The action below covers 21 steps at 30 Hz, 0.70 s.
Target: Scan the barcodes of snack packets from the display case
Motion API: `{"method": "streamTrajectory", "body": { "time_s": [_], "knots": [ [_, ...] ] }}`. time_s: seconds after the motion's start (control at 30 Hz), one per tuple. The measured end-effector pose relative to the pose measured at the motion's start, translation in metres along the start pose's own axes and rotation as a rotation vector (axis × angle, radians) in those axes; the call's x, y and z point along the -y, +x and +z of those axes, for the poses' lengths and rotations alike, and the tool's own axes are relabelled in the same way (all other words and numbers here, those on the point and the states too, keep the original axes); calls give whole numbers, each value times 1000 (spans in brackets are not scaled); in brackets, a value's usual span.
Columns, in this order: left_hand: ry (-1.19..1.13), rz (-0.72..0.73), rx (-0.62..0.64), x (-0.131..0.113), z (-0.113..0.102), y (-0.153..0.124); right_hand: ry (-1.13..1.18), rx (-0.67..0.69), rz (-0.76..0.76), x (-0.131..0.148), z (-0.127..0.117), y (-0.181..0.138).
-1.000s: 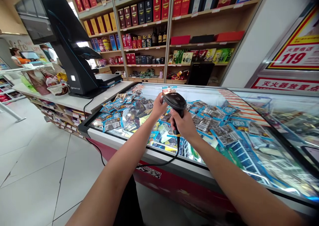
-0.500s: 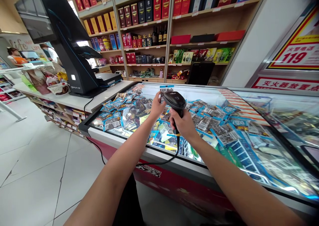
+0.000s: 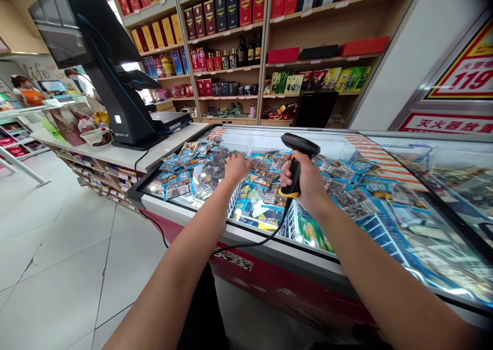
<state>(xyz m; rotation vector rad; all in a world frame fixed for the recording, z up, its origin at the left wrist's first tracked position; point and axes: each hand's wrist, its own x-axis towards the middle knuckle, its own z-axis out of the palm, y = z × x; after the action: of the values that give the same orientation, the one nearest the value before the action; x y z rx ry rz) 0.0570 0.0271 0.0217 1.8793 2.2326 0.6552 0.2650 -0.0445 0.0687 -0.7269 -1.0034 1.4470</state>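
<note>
My right hand (image 3: 308,183) is closed round the yellow-trimmed handle of a black barcode scanner (image 3: 299,145), held upright above the glass-topped chest freezer (image 3: 246,234). The scanner's black cable (image 3: 250,244) hangs over the freezer's front rim. My left hand (image 3: 236,167) is down on a heap of blue and silver snack packets (image 3: 185,178) spread over the freezer lid, left of the scanner. Its fingers curl down among the packets, and what they hold is hidden.
A black point-of-sale terminal (image 3: 115,83) stands on the white counter (image 3: 127,157) to the left. Wooden shelves (image 3: 231,57) with boxes and bottles fill the back wall, with a black monitor (image 3: 314,108) behind the freezer. Tiled floor lies at the lower left.
My left hand held a small packet up in front of the scanner head; it has dropped onto the packet heap. My right hand has swung the scanner to the right.
</note>
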Motion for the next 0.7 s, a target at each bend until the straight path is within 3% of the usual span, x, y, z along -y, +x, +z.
{"method": "streamTrajectory", "body": {
  "time_s": [0.13, 0.37, 0.53, 0.7],
  "knots": [
    [-21, 108, 44, -12, 17, -4, -5, 11, 32, 1, 1, -1],
    [-240, 350, -25, -25, 35, -4, -7, 9, 115, 3, 2, 0],
    [-257, 309, -65, -22, 29, -6, 28, -15, 132, 5, 3, -5],
    [-142, 205, -119, -1, 3, -2, 24, -60, 176, 9, 6, -7]
  ]
}}
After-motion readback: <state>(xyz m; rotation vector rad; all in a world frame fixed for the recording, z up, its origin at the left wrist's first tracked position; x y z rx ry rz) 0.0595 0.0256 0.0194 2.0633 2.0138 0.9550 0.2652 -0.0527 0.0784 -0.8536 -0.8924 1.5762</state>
